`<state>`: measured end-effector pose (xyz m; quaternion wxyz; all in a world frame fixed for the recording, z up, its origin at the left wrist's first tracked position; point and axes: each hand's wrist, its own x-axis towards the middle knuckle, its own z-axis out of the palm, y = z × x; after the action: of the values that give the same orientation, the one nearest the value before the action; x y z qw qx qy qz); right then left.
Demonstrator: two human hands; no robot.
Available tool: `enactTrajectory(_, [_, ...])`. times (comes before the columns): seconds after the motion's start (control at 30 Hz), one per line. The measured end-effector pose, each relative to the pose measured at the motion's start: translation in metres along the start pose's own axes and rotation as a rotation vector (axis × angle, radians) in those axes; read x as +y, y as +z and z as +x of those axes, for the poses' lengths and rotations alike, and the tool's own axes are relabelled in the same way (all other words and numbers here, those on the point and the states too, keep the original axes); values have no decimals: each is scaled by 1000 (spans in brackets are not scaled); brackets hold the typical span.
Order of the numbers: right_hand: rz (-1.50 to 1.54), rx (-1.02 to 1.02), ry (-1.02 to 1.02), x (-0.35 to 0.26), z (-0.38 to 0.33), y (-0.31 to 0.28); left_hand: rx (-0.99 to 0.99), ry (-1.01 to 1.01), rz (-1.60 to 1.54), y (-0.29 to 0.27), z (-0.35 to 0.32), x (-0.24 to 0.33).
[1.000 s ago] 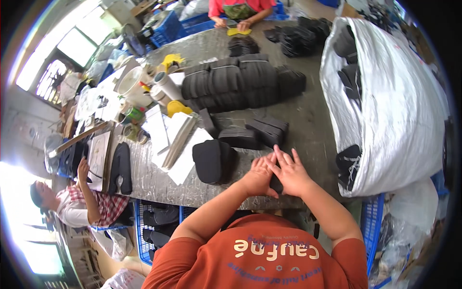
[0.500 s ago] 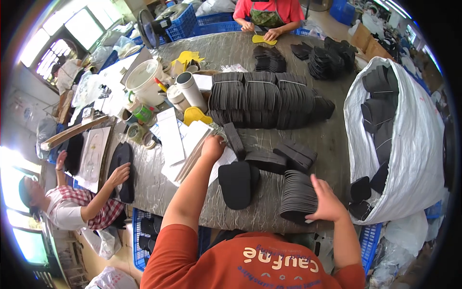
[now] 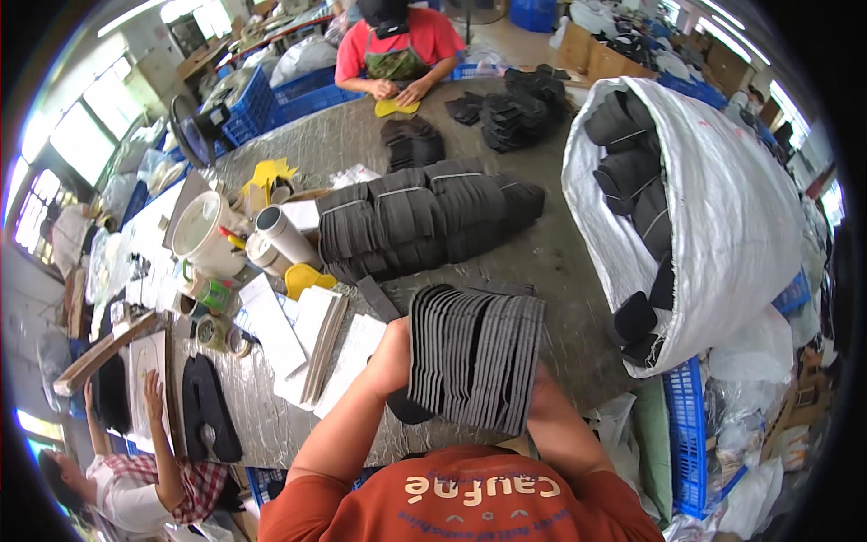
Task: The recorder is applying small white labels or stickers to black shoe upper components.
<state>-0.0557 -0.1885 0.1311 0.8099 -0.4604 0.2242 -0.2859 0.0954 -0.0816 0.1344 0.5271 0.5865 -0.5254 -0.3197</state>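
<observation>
A thick stack of dark grey insole-shaped pieces (image 3: 477,354) is pressed between my two hands just above the grey table (image 3: 578,298). My left hand (image 3: 392,354) grips the stack's left end. My right hand (image 3: 539,379) is mostly hidden behind the stack's right end, only its wrist showing. A black flat piece (image 3: 406,411) pokes out under the stack near my left wrist. Beyond the stack lie long banded rows of the same dark pieces (image 3: 424,221).
A big white sack (image 3: 722,226) full of dark pieces stands at the right. White papers (image 3: 298,334), tape rolls, a white bucket (image 3: 203,237) and a tube lie left. A person in red (image 3: 397,54) works at the far end; another person's hand (image 3: 152,388) is at lower left.
Half a second ago my left hand reached to loose pieces and my right held a smaller pile. Now both hands clamp one large gathered stack, lifted nearer to me.
</observation>
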Motion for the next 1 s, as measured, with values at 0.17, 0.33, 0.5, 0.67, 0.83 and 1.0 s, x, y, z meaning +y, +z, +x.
enactTrajectory(0.17, [-210,-207,-26,4,-55,-17,37,-534,-1072,19,6,-16])
enactTrajectory(0.33, [-422,-454,-24,-40,-81,-78,-655,-572,-1091,20,-31,-80])
enactTrajectory(0.5, [-633,-630,18,-83,-71,-128,-550,-235,-1252,3,18,-1])
enactTrajectory(0.67, [-854,76,32,-47,-49,-128,-1119,404,492,58,4,110])
enactTrajectory(0.83, [-448,7,32,-66,-62,-154,-498,-134,75,20,5,25])
enactTrajectory(1.0, [-211,-57,-3,-92,-30,-137,-475,338,272,50,-1,40])
